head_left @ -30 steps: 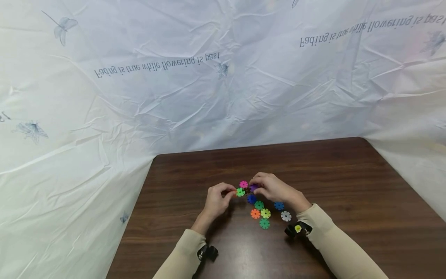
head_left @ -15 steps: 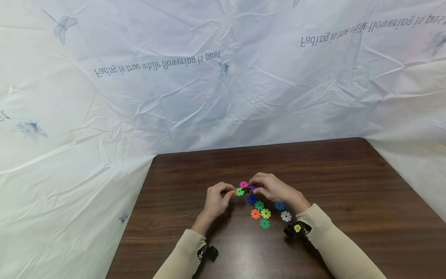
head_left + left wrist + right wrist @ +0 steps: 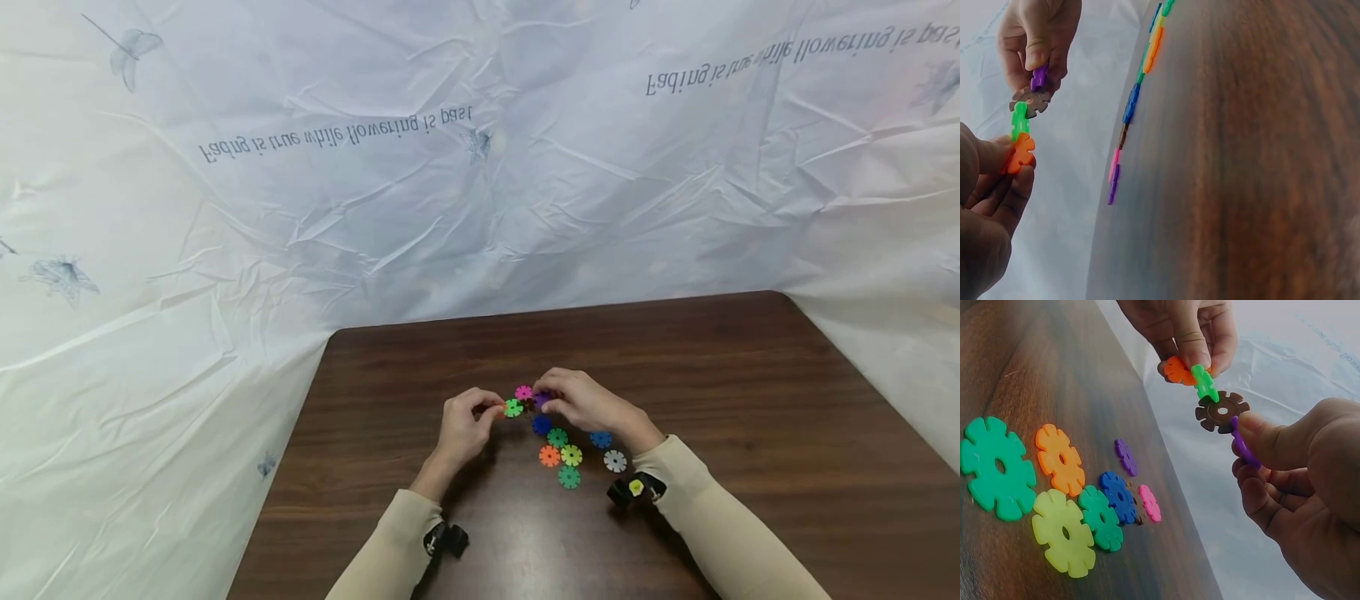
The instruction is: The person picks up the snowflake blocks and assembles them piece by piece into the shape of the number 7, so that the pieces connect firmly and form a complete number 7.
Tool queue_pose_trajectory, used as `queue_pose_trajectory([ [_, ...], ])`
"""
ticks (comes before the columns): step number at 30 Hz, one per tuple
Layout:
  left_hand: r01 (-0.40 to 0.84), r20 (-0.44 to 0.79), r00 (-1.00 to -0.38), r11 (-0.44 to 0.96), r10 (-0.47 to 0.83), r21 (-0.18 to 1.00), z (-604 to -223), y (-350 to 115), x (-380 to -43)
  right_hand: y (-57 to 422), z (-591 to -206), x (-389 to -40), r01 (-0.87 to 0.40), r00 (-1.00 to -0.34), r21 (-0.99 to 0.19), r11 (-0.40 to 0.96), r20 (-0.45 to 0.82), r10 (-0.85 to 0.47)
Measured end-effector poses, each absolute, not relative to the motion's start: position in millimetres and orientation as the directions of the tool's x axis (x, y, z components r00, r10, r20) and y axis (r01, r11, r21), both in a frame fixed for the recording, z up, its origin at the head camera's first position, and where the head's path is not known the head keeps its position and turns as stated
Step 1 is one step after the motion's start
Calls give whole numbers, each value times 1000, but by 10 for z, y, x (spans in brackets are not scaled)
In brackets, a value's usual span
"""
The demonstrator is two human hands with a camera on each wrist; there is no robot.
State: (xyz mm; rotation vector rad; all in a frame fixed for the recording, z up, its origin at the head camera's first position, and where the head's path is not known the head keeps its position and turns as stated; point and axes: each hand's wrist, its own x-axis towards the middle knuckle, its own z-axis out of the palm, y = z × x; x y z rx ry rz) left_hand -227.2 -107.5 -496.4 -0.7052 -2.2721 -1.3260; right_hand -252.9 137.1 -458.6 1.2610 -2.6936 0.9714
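Observation:
Held up between my hands is a short chain of slotted plastic discs joined edge to edge. My left hand (image 3: 463, 427) pinches the orange disc (image 3: 1021, 153) at one end between thumb and fingers. A light green disc (image 3: 1204, 383) slots into it, then a brown disc (image 3: 1222, 412). At the other end, my right hand (image 3: 583, 402) pinches a purple disc (image 3: 1244, 447) set at an angle to the brown one. My right thumb and fingers cover part of that purple disc.
Loose discs lie flat on the dark wood table (image 3: 360, 500): a pink disc (image 3: 523, 392), blue disc (image 3: 542, 425), yellow disc (image 3: 572, 455), white disc (image 3: 615, 461) and several others, near my right forearm. A white printed sheet (image 3: 465, 208) hangs behind the table.
The left hand and the light green disc have shifted very slightly left, away from the right hand. Both hands keep their grips, and the loose discs lie as before.

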Motion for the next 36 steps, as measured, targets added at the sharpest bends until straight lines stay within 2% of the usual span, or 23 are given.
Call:
queue_pose_trajectory([
  [12,643,609,-759,413,231,644,-4952,-1082,-2299,1338,-4590,-2531,-698,-679,-517,496,255,-689],
  [28,597,526,-802,405,283,693,-4922,-1063,-2257,1367,-4534,-2498,-670,-705,-530,520,234,-670],
  [33,576,509,-817,403,269,711,-4923,-1064,-2254,1384,-4531,-2500,-679,-698,-525,513,245,-673],
  [36,564,507,-826,400,249,723,-4916,-1065,-2251,1407,-4525,-2503,-656,-716,-543,524,228,-660],
])
